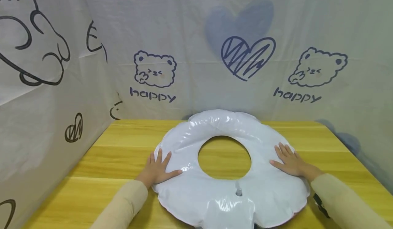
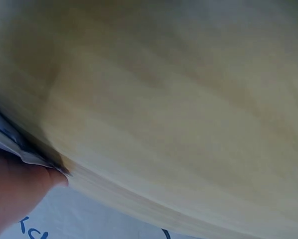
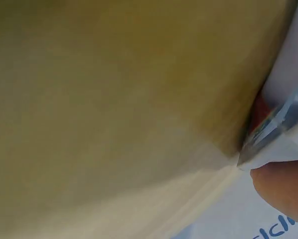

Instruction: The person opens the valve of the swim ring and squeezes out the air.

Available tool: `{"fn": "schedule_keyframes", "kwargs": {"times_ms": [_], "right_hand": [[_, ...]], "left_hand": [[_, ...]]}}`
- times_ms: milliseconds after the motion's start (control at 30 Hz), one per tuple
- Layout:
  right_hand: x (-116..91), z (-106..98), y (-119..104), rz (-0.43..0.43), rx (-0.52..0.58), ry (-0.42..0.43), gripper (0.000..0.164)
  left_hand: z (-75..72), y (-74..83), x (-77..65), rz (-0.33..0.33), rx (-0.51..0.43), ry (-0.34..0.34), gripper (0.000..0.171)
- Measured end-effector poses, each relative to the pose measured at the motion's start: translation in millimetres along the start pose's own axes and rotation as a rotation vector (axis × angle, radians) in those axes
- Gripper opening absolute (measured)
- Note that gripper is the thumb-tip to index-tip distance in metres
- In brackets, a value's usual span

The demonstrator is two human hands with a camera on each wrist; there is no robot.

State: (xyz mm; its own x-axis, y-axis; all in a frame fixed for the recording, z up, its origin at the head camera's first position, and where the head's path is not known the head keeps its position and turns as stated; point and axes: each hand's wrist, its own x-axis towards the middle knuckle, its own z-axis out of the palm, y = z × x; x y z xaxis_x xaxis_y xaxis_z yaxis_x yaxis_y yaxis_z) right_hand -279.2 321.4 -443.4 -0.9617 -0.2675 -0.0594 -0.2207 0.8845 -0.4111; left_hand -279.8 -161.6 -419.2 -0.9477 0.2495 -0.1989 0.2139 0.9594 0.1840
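A white inflated swim ring (image 1: 181, 147) with a scalloped edge lies flat on the wooden table, its round hole showing the wood beneath. A small clear valve (image 1: 238, 191) sits near the hole on the side closest to me. My left hand (image 1: 158, 170) rests on the ring's left side with fingers spread and straight. On the right side, my right hand (image 1: 290, 162) lies on the ring, fingers extended. In the left wrist view only part of the left hand (image 2: 19, 191) shows beside the ring's edge; the right wrist view likewise shows a bit of the right hand (image 3: 283, 189).
The yellow wood-grain table (image 1: 101, 161) extends to both sides of the ring. A pale cloth (image 1: 196, 79) printed with bears, hearts and "happy" hangs behind it and along the left. A dark object (image 1: 320, 205) is partly hidden by the right sleeve.
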Motion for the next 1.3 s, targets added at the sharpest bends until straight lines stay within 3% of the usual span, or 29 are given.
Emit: {"fn": "schedule_keyframes", "kwargs": {"times_ms": [267,367,467,600,733,933,1033,1133,1300], "right_hand": [[7,-14,-14,-0.042,-0.206,0.068,0.086],[-2,-20,-36,-0.109,-0.193,0.107,0.077],[-19,-19,-63,-0.220,-0.109,0.085,0.071],[-43,-5,-84,-0.405,-0.075,0.007,0.077],[-55,11,-81,-0.572,-0.239,0.050,0.095],[-56,24,-71,-0.658,-0.390,0.122,0.104],[-57,23,-72,-0.671,-0.414,0.149,0.103],[-62,19,-80,-0.691,-0.364,0.177,0.099],[-78,21,-99,-0.802,-0.269,0.164,0.103]], "left_hand": [[-1.1,3.8,-3.7,-0.002,0.024,0.020,0.095],[-5.3,12.7,-10.4,0.075,0.018,0.075,0.088],[-6.0,27.2,-21.2,0.219,0.032,0.116,0.086],[0.7,44.7,-36.6,0.372,0.072,0.085,0.095],[11.1,51.8,-45.6,0.382,0.090,0.035,0.098],[23.3,51.3,-46.2,0.379,0.146,0.057,0.099],[25.0,51.2,-47.1,0.400,0.181,0.099,0.100],[23.9,55.1,-51.5,0.445,0.195,0.157,0.100],[24.8,72.3,-67.1,0.619,0.168,0.214,0.100]]}}
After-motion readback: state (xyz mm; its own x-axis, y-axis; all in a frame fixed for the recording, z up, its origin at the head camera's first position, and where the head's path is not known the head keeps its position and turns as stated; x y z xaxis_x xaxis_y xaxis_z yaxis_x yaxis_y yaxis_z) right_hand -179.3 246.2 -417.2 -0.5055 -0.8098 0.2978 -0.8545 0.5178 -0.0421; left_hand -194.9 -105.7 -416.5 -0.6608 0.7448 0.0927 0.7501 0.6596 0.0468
